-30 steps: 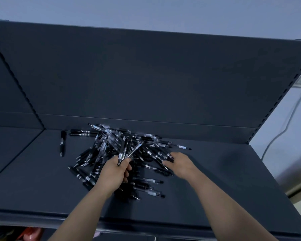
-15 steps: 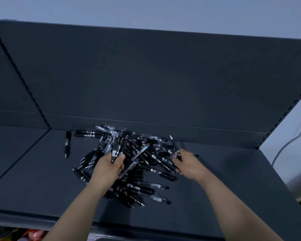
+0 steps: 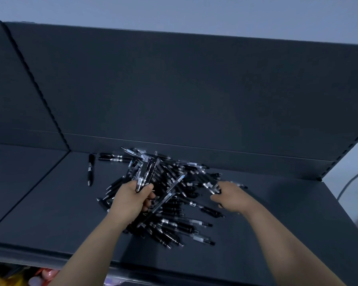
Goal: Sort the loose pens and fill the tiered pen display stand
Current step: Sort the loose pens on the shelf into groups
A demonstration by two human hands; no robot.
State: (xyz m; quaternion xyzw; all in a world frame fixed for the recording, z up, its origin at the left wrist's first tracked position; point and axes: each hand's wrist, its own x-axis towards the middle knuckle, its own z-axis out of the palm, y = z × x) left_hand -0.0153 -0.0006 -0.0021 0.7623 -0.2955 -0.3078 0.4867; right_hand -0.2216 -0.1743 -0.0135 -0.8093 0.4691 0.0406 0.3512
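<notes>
The pens (image 3: pixel 174 221) lay in a tangled heap on the dark shelf (image 3: pixel 298 203), with a stray pen (image 3: pixel 90 172) apart at the left. No stand was in view. The left hand (image 3: pixel 130 200) had its grip closed round a small bundle (image 3: pixel 142 176) of pens, held upright over the heap. The right hand (image 3: pixel 230 196) reached into the heap's right edge, but blur hid whether its grip had closed on a pen. Gathering would likely go best by lifting matching pens singly, tips all one way, and feeding them into the bundle without snagging neighbours.
</notes>
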